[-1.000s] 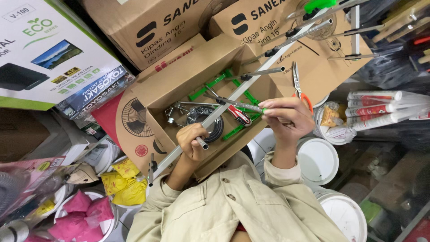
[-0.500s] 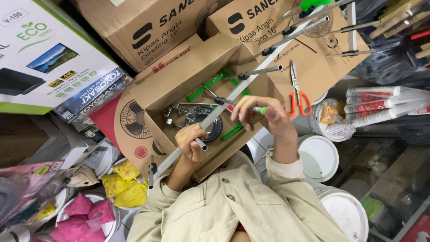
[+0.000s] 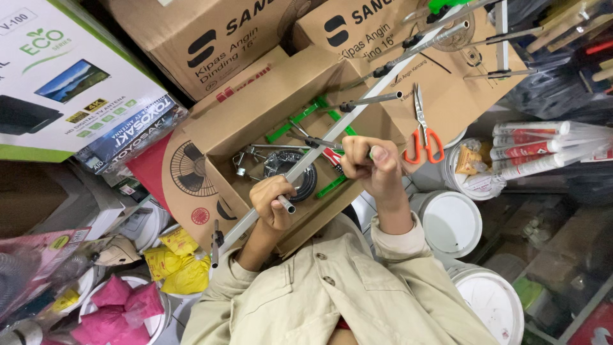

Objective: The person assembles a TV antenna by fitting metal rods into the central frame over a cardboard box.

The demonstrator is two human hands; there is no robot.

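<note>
A long silver metal rod (image 3: 357, 118) with short cross pieces runs from the lower left to the upper right over an open cardboard box (image 3: 255, 118). My left hand (image 3: 273, 201) is closed around the rod's lower part, and a short tube end sticks out of the fist. My right hand (image 3: 377, 167) grips the rod further up, beside a red-and-white fitting (image 3: 332, 156); a bit of green shows by the thumb. Inside the box lie green plastic pieces (image 3: 290, 124), a black cable coil (image 3: 306, 182) and metal brackets (image 3: 246, 158).
Red-handled scissors (image 3: 423, 135) lie on the box flap to the right. White bucket lids (image 3: 450, 222) and sealant tubes (image 3: 530, 148) are on the right. Larger cardboard boxes (image 3: 211, 38) stand behind. Yellow packets (image 3: 172, 263) and pink packets (image 3: 121, 300) lie at lower left.
My right hand has slid left and down along the rod toward the box, uncovering the scissors. My left hand has kept its grip in place.
</note>
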